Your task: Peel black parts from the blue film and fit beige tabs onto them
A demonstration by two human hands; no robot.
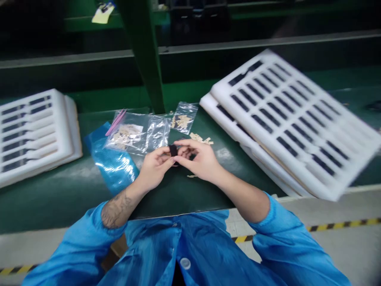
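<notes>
A small black part (173, 150) is pinched between my two hands above the green table. My left hand (154, 167) is closed on its left side, thumb and fingers together. From the right, my right hand (202, 159) grips the same part with thumb and fingertips. Its exact kind is too small to make out, and fingers cover some of it. Just beyond my right hand lie several small beige pieces (200, 138). One more beige piece (192, 176) rests below that hand.
Clear plastic bags (156, 133) with beige pieces lie behind my hands, with pink tweezers (116, 122) on one. A blue bag (113, 159) is at left. White foam trays (293, 119) holding black parts are stacked at right, and more trays (64, 123) at left. A green post (145, 59) rises behind.
</notes>
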